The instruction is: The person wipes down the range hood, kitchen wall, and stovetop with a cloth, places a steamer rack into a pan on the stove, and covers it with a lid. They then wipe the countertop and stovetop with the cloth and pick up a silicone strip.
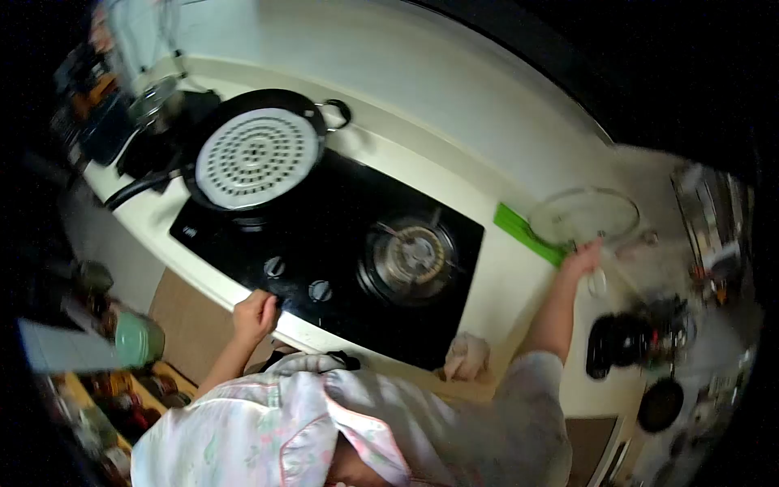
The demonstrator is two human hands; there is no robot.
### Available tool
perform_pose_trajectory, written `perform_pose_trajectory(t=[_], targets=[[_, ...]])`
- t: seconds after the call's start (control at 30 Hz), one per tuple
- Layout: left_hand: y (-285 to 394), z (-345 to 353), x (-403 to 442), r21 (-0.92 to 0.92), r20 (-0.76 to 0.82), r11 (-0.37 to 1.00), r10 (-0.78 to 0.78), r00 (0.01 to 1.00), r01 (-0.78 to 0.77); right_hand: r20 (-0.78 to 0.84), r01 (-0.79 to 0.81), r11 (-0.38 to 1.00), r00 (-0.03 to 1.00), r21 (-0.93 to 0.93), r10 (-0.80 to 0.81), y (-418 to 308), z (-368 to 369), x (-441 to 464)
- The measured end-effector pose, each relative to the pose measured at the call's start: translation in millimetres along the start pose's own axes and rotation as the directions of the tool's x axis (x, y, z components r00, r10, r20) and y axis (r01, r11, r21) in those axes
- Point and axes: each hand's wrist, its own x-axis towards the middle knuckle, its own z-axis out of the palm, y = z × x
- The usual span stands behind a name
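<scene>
My left hand (255, 314) is closed at the front edge of the black gas hob (324, 243), left of the two knobs; what it holds, if anything, is hidden. Far to the right, my right hand (583, 258) is closed by a clear glass lid (586, 213) and the end of a green item (523, 231); its exact grip is too small to make out. A black wok (323, 140) with a white perforated steaming plate (258, 158) in it rests over the left burner. The right burner (415, 253) is bare, with no flame visible.
A crumpled cloth (466, 357) lies at the hob's front right corner. Black items (621, 345) stand on the right counter, near a dish rack (714, 215). A green bin (138, 339) is at the lower left. The wok's long handle (138, 191) points left.
</scene>
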Motion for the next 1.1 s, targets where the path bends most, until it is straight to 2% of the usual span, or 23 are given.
perform_pose_trajectory(t=[0.03, 0.1, 0.17, 0.2, 0.3, 0.43, 0.57, 0.63, 0.67, 0.7, 0.73, 0.77, 0.8, 0.83, 0.87, 0.93, 0.97, 1.0, 1.03, 1.07, 1.1], targets=[[3, -1, 1, -0.004, -0.002, 1.000, 0.005, 1.000, -0.005, -0.012, 0.013, 1.000, 1.000, 0.022, -0.012, -7, 8, -11], [-5, 2, -1, -0.019, 0.024, 1.000, -0.004, 1.000, 0.004, -0.036, 0.066, 0.992, 0.997, -0.112, -0.070, 15, -3, 10], [-3, 1, 0, 0.031, 0.033, 0.999, -0.007, 0.999, 0.006, -0.084, 0.008, 0.996, 0.996, -0.085, -0.015, 2, 9, -2], [-3, 1, 0, -0.008, 0.056, 0.999, -0.031, 0.998, 0.031, -0.097, -0.017, 0.998, 0.995, -0.068, 0.011, -8, 19, -11], [-4, 3, 1, 0.041, 0.017, 0.999, 0.032, 0.999, -0.032, -0.121, -0.077, 0.997, 0.990, -0.007, 0.076, -8, 26, -19], [-1, 3, 1, 0.048, 0.008, 0.999, 0.006, 1.000, -0.007, -0.106, -0.085, 0.995, 0.991, -0.060, 0.079, -2, 32, -21], [3, -2, 2, 0.037, 0.060, 0.996, -0.084, 0.995, 0.082, -0.048, -0.149, 0.976, 0.989, -0.157, 0.143, -1, 31, -1], [8, -6, 7, -0.072, 0.062, 0.991, -0.112, 0.992, 0.116, -0.064, -0.152, 0.960, 0.988, -0.235, 0.141, 7, 25, 18], [5, -6, 6, -0.117, 0.085, 0.967, -0.216, 0.973, 0.225, -0.082, -0.144, 0.949, 0.989, -0.281, 0.125, 16, 20, 31], [14, -15, 12, -0.167, 0.098, 0.954, -0.236, 0.967, 0.249, 0.237, 0.278, 0.650, 0.960, -0.707, -0.151, 58, -17, 79], [17, -22, 15, -0.181, 0.076, 0.950, -0.246, 0.966, 0.256, 0.138, -0.103, 0.946, 0.979, -0.306, 0.152, 85, -36, 113], [19, -30, 22, -0.261, -0.012, 0.940, -0.230, 0.973, 0.219, 0.139, -0.140, 0.925, 0.970, -0.354, 0.200, 66, -29, 90], [20, -46, 30, -0.369, 0.022, 0.868, -0.351, 0.936, 0.334, 0.147, -0.050, 0.914, 0.982, -0.402, 0.118, 34, -11, 54], [22, -64, 42, -0.363, -0.035, 0.860, -0.398, 0.917, 0.359, 0.253, 0.112, 0.830, 0.967, -0.547, 0.036, 46, -26, 65], [8, -83, 52, -0.376, -0.080, 0.863, -0.392, 0.916, 0.337, 0.484, 0.531, 0.365, 0.847, -0.765, -0.219, 44, -40, 86], [-6, -130, 83, -0.203, -0.269, 0.967, -0.206, 0.941, 0.153, 0.395, 0.430, 0.085, 0.879, -0.899, -0.265, 27, -41, 66], [-8, -158, 102, 0.053, -0.329, 0.996, -0.046, 0.943, 0.067, 0.397, 0.433, 0.055, 0.865, -0.900, -0.308, 20, -42, 51], [-4, -187, 120, 0.217, -0.304, 0.976, 0.047, 0.952, 0.021, 0.398, 0.433, 0.025, 0.848, -0.901, -0.350, 13, -42, 35], [-6, -214, 140, 0.364, -0.258, 0.926, 0.201, 0.945, -0.098, 0.441, 0.516, 0.101, 0.804, -0.850, -0.398, 6, -44, 16], [-9, -236, 156, 0.518, -0.172, 0.852, 0.191, 0.966, -0.076, 0.451, 0.563, 0.217, 0.795, -0.797, -0.405, 1, -50, -3], [-12, -254, 175, 0.585, -0.110, 0.806, 0.188, 0.976, -0.089, 0.460, 0.600, 0.330, 0.786, -0.729, -0.413, -14, -48, -32]])
